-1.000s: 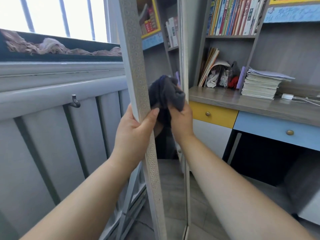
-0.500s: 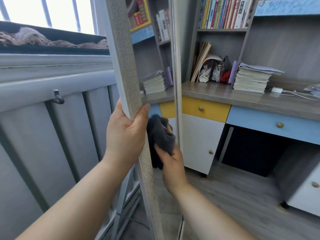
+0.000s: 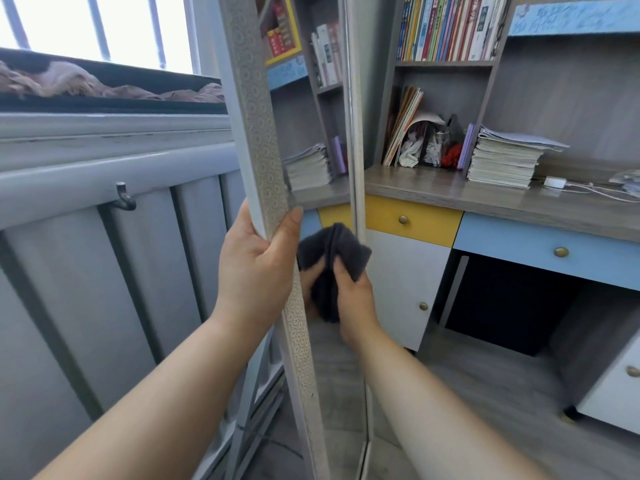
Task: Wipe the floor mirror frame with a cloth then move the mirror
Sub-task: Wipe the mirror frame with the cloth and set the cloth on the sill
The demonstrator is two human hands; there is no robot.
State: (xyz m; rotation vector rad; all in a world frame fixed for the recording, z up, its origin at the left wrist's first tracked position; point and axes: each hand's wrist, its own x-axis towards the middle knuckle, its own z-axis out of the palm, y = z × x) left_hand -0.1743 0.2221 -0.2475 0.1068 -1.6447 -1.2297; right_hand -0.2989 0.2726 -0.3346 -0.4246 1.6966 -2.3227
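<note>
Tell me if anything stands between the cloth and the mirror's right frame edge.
Nothing visible does. The right hand holds the cloth before the glass, with its corner over the right frame edge. The left hand grips the left frame edge, clear of that path.

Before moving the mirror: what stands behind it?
Grey panelled bed side with a hook, and the mirror's stand low down. Whatever lies directly behind the glass is covered.
</note>
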